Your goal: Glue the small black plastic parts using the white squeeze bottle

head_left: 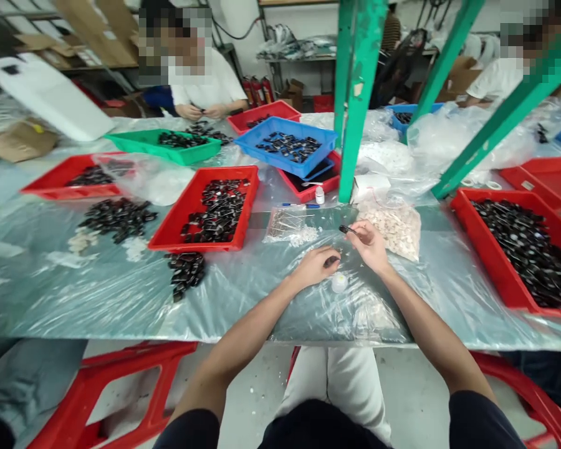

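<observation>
Between the thumb and fingers of my right hand point(370, 245), a small black piece point(345, 229) sticks out to the left. My left hand point(312, 268) is curled just above the table around another small dark piece point(330, 262), mostly covered by the fingers. A small round white cup point(339, 284) stands below the left fingertips. Beyond the hands, small white bits point(303, 236) lie beside a clear bag of thin sticks point(285, 223). To the right of my right hand rests a clear bag of beige pieces point(397, 231).
Red trays point(251, 206) of black pieces stand left and right point(500, 280). A blue tray point(250, 146) is stacked farther back. Green posts point(350, 125) rise from the table. A small white bottle point(320, 196) and a blue pen point(299, 206) lie ahead. A co-worker point(206, 87) sits opposite.
</observation>
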Tool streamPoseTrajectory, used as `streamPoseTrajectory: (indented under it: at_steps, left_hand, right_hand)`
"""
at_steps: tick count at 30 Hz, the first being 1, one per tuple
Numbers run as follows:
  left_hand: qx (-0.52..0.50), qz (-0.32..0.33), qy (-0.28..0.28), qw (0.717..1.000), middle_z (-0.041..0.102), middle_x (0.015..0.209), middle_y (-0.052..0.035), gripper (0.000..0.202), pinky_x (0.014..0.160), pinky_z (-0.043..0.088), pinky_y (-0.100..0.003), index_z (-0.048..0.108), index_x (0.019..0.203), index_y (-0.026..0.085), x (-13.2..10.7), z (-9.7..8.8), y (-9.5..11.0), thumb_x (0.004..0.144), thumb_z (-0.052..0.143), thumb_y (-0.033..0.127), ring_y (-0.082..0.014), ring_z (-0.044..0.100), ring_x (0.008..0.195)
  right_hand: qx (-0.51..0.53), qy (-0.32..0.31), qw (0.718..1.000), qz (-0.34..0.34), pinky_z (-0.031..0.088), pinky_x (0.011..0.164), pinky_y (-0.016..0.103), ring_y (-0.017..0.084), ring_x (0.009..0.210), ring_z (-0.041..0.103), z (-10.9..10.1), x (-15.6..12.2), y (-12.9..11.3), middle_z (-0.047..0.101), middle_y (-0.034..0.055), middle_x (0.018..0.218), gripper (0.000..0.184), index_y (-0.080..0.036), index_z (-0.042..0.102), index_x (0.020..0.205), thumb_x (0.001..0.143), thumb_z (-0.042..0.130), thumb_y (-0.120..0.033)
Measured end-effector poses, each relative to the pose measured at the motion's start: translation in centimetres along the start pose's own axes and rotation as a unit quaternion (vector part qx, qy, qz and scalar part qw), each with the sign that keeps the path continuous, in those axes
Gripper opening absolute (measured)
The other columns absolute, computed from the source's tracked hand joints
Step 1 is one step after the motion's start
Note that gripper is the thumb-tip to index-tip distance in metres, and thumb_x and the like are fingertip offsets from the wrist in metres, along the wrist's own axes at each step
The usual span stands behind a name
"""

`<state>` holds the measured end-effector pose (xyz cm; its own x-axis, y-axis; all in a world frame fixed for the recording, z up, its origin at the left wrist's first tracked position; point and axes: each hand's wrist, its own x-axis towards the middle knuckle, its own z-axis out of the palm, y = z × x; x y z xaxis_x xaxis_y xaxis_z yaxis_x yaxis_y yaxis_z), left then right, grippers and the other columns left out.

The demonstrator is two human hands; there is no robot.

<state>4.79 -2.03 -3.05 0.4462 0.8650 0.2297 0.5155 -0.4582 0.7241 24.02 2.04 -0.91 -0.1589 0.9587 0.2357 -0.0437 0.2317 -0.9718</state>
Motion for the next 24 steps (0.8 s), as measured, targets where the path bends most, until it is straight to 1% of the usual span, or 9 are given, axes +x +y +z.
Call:
streamPoseTrajectory:
  at_steps: [3, 5, 7, 10, 12, 14, 18, 20, 24]
  left_hand:
    - [-0.059, -0.038, 0.071, 0.995, 0.071, 0.086, -0.0046, 0.012, 0.072, 0.049, -0.032, 0.072, 0.095, 0.021, -0.2, -0.4, -0.3, 0.089, 0.062, 0.025, -0.0181, 0.064, 0.074]
    - [-0.107, -0.059, 0.122, 0.985, 0.071, 0.081, -0.0043, 0.011, 0.070, 0.048, -0.031, 0.071, 0.092, 0.020, -0.1, -0.7, -0.6, 0.089, 0.064, 0.028, -0.0178, 0.064, 0.073]
    - [-0.170, -0.076, 0.159, 0.969, 0.070, 0.078, -0.0044, 0.016, 0.067, 0.047, -0.031, 0.070, 0.093, 0.019, 0.1, -1.1, -0.8, 0.090, 0.066, 0.034, -0.0175, 0.065, 0.070]
    - [-0.269, -0.083, 0.186, 0.941, 0.071, 0.082, -0.0052, 0.029, 0.068, 0.050, -0.030, 0.068, 0.094, 0.018, 0.4, -1.6, -1.1, 0.090, 0.069, 0.047, -0.0172, 0.067, 0.071]
    - [-0.320, -0.081, 0.196, 0.924, 0.071, 0.084, -0.0049, 0.037, 0.071, 0.052, -0.030, 0.068, 0.093, 0.018, 0.6, -1.9, -1.1, 0.086, 0.074, 0.053, -0.0170, 0.069, 0.074]
    - [-0.356, -0.085, 0.197, 0.910, 0.070, 0.085, -0.0044, 0.041, 0.070, 0.051, -0.029, 0.069, 0.091, 0.017, 0.6, -2.0, -1.0, 0.081, 0.078, 0.056, -0.0168, 0.068, 0.076]
    - [-0.406, -0.113, 0.174, 0.890, 0.071, 0.086, -0.0048, 0.041, 0.058, 0.040, -0.024, 0.071, 0.091, 0.017, 0.5, -2.3, -0.5, 0.079, 0.081, 0.055, -0.0150, 0.064, 0.073]
    - [-0.427, -0.116, 0.163, 0.882, 0.070, 0.084, -0.0049, 0.040, 0.056, 0.036, -0.024, 0.072, 0.090, 0.016, 0.5, -2.3, -0.3, 0.078, 0.082, 0.053, -0.0142, 0.062, 0.071]
    - [-0.441, -0.120, 0.147, 0.877, 0.068, 0.075, -0.0033, 0.040, 0.056, 0.034, -0.025, 0.072, 0.091, 0.016, 0.4, -2.3, 0.0, 0.078, 0.083, 0.052, -0.0111, 0.054, 0.063]
  right_hand:
    - [-0.001, -0.013, 1.000, 0.003, 0.040, 0.051, 0.028, 0.014, 0.055, 0.054, 0.0, 0.0, 0.0, 0.073, 0.0017, 0.077, 0.034, -0.024, 0.059, 0.095, 0.085, 0.078, -0.051]
    - [-0.004, -0.018, 1.000, 0.009, 0.043, 0.052, 0.029, 0.014, 0.055, 0.055, 0.0, 0.1, 0.0, 0.073, 0.0020, 0.076, 0.035, -0.024, 0.060, 0.096, 0.084, 0.079, -0.052]
    - [-0.010, -0.029, 0.999, 0.017, 0.045, 0.052, 0.029, 0.014, 0.054, 0.055, 0.0, 0.1, -0.1, 0.074, 0.0022, 0.076, 0.038, -0.024, 0.060, 0.096, 0.082, 0.080, -0.053]
    - [-0.014, -0.054, 0.998, 0.026, 0.047, 0.054, 0.028, 0.014, 0.056, 0.058, 0.0, 0.2, -0.2, 0.074, 0.0023, 0.077, 0.042, -0.023, 0.061, 0.098, 0.080, 0.081, -0.055]
    - [-0.010, -0.071, 0.997, 0.031, 0.048, 0.055, 0.028, 0.015, 0.058, 0.060, 0.0, 0.2, -0.3, 0.074, 0.0022, 0.076, 0.043, -0.022, 0.061, 0.098, 0.081, 0.080, -0.056]
    - [-0.002, -0.083, 0.996, 0.038, 0.047, 0.054, 0.026, 0.014, 0.057, 0.060, 0.1, 0.2, -0.4, 0.073, 0.0020, 0.076, 0.043, -0.022, 0.060, 0.098, 0.081, 0.079, -0.057]
    - [0.011, -0.113, 0.992, 0.060, 0.042, 0.049, 0.024, 0.011, 0.054, 0.056, 0.2, 0.1, -0.5, 0.075, 0.0031, 0.078, 0.045, -0.021, 0.060, 0.100, 0.082, 0.078, -0.057]
    - [0.017, -0.128, 0.989, 0.069, 0.040, 0.048, 0.023, 0.011, 0.054, 0.056, 0.3, 0.1, -0.6, 0.076, 0.0036, 0.079, 0.046, -0.020, 0.061, 0.100, 0.082, 0.078, -0.058]
    - [0.023, -0.148, 0.986, 0.076, 0.039, 0.047, 0.023, 0.010, 0.054, 0.054, 0.4, -0.1, -0.7, 0.075, 0.0031, 0.078, 0.045, -0.020, 0.061, 0.099, 0.082, 0.079, -0.057]
